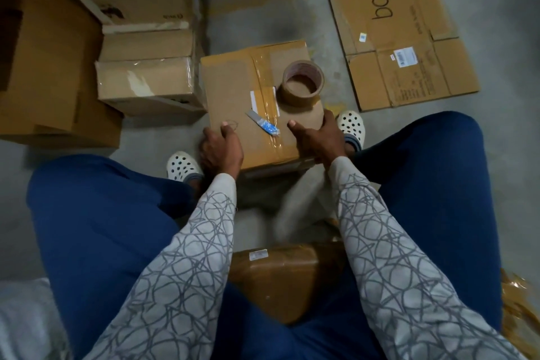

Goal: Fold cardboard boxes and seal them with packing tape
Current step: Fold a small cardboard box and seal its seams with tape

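A closed cardboard box (233, 96) stands on the floor between my feet, with clear tape along its top seam. On its top lie a roll of brown packing tape (303, 81) at the right and a blue-handled cutter (264, 123) near the front. My left hand (220, 149) grips the box's near left corner, thumb on top. My right hand (317, 137) grips the near right edge, thumb on top and fingers round the right side.
Several taped boxes (146, 82) are stacked to the left. A flattened "boat" carton (403, 32) lies on the floor at the right. A taped brown parcel (277, 275) sits between my knees. Crumpled tape (517, 301) lies at the lower right.
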